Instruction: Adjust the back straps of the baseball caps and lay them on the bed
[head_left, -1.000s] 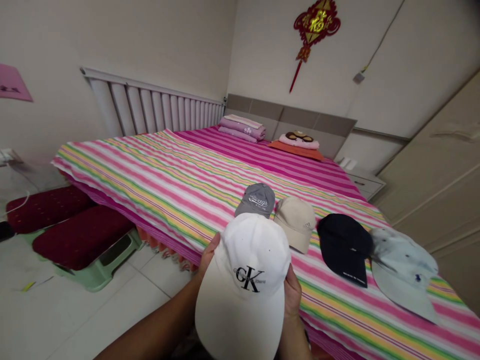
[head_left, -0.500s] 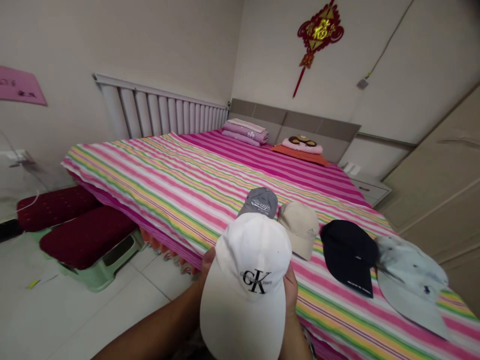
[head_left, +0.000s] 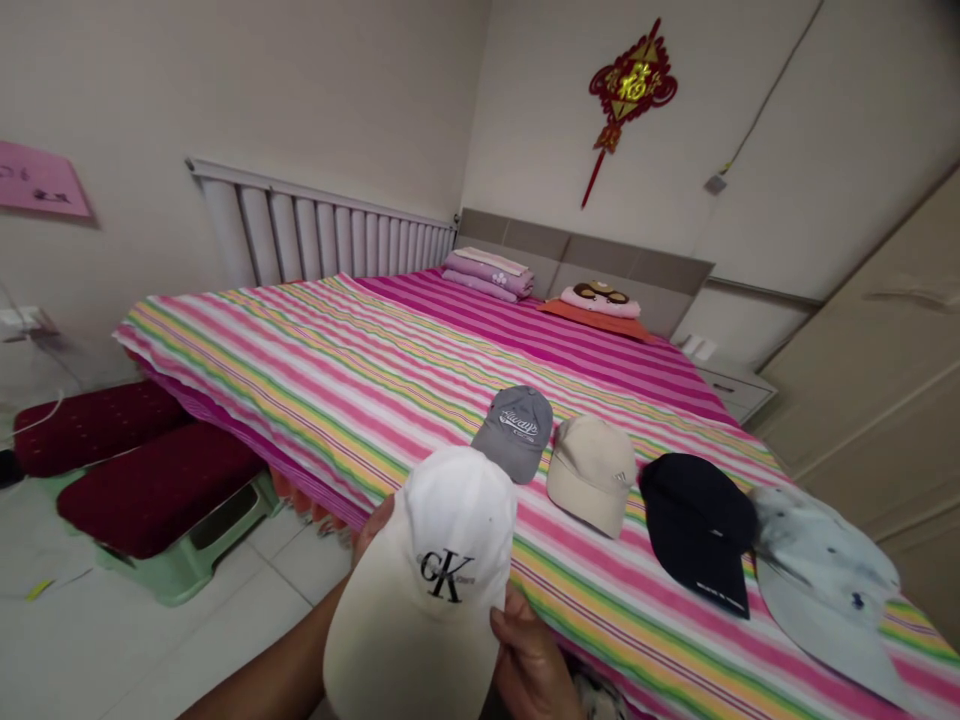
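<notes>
A white baseball cap (head_left: 450, 510) with black "CK"-style lettering is held in front of me, its brim tilted down toward me. My left hand (head_left: 373, 527) grips its left side, mostly hidden behind the cap. On the right edge, my right hand (head_left: 529, 650) is closed with the thumb on the cap's outside. Just beyond it on the bed lies a grey cap (head_left: 517, 430) with white script. A beige cap (head_left: 592, 470), a black cap (head_left: 697, 530) and a pale blue cap (head_left: 825, 580) follow in a row to the right.
A striped sheet (head_left: 300, 360) covers the bed. Folded bedding (head_left: 487, 275) and an orange piece (head_left: 600, 320) lie near the headboard (head_left: 540, 235). Green stools with dark red tops (head_left: 161, 490) stand left of the bed; a wardrobe (head_left: 885, 370) is at the right.
The white cap has moved left, uncovering the grey cap's brim. My right hand shows more, its thumb now visible on the cap's edge.
</notes>
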